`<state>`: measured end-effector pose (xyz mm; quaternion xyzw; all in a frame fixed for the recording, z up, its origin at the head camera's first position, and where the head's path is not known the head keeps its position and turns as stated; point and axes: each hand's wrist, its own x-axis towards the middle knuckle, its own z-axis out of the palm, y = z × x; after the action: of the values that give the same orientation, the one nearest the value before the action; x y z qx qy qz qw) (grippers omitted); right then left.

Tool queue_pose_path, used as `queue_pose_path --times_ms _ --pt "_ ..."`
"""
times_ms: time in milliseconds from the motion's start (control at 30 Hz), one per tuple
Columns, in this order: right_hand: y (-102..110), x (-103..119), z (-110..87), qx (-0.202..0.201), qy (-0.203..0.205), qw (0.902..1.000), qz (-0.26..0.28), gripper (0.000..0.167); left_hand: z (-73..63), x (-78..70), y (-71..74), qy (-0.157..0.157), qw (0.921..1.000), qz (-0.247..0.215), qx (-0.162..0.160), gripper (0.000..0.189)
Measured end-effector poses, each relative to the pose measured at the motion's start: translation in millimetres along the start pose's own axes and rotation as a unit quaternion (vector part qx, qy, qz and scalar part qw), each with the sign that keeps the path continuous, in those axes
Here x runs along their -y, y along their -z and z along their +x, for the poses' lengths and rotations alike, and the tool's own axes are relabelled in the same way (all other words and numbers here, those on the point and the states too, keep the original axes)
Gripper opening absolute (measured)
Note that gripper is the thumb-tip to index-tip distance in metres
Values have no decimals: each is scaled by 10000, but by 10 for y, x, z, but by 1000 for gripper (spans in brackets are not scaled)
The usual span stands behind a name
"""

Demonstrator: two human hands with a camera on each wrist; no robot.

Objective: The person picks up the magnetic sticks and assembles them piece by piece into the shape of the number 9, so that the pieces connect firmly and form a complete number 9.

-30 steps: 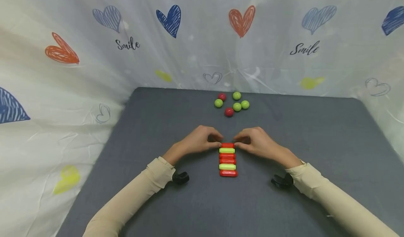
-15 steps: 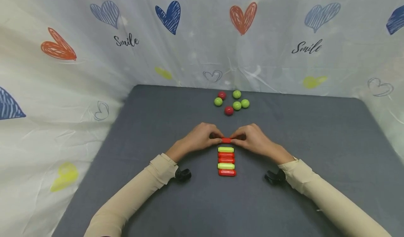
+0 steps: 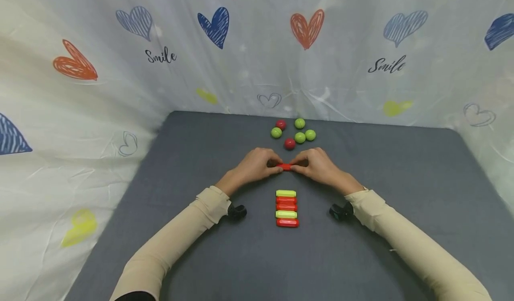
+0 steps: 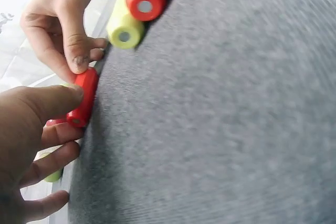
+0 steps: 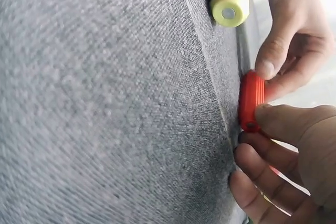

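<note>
Both hands pinch one short red rod (image 3: 285, 167) lying crosswise, its ends capped with a small grey disc in the wrist views. My left hand (image 3: 258, 164) grips the left end between thumb and fingers; my right hand (image 3: 315, 165) has the right end in the same way. Toward me on the table, apart from that rod, lies a column of similar rods side by side: a yellow-green rod (image 3: 286, 193) at the far end, two red ones, another yellow-green rod (image 3: 286, 214), and a red rod (image 3: 287, 222) nearest me.
Beyond the hands, several green balls (image 3: 300, 137) and two red balls (image 3: 290, 143) sit near the back of the grey table (image 3: 385, 176). A pale curtain (image 3: 257, 47) printed with hearts hangs behind and at the sides.
The far red rod has left the top of the column and moved away from me, held by both hands. A gap now separates it from the other rods, which stay put.
</note>
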<state>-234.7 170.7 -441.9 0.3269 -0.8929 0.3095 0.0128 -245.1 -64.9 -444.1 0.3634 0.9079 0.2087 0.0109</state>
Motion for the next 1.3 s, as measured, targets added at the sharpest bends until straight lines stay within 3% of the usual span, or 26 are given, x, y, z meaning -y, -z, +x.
queue_pose_path --times_ms 133,267,400,533,600,700,833,1067,1300 --pt "10 19 12 -38 -31 10000 10 12 17 -15 2 -153 9993 332 24 27" --pt "20 12 -6 -189 64 9998 58 12 17 -28 -4 -172 9992 352 73 25" --pt "157 -55 -1 -878 51 9961 -39 12 21 -42 10 -262 9994 211 114 24" --pt "400 -194 99 -1547 -374 9865 -376 19 21 -43 39 -189 9996 197 94 24" --pt "481 -287 156 -1494 -680 9849 -556 26 13 -44 48 -126 9996 226 118 24" --pt "525 -415 224 -1057 -1068 9859 -743 37 2 -54 46 -60 9996 204 183 25" --pt "480 -517 271 -634 -1108 9890 -753 39 -3 -76 26 11 9995 111 289 25" --pt "397 -571 281 -862 -856 9904 -662 28 9 -75 26 -63 9998 30 171 24" --pt "408 -511 91 -885 -940 9913 -237 26 6 -38 18 72 9998 -157 49 23"
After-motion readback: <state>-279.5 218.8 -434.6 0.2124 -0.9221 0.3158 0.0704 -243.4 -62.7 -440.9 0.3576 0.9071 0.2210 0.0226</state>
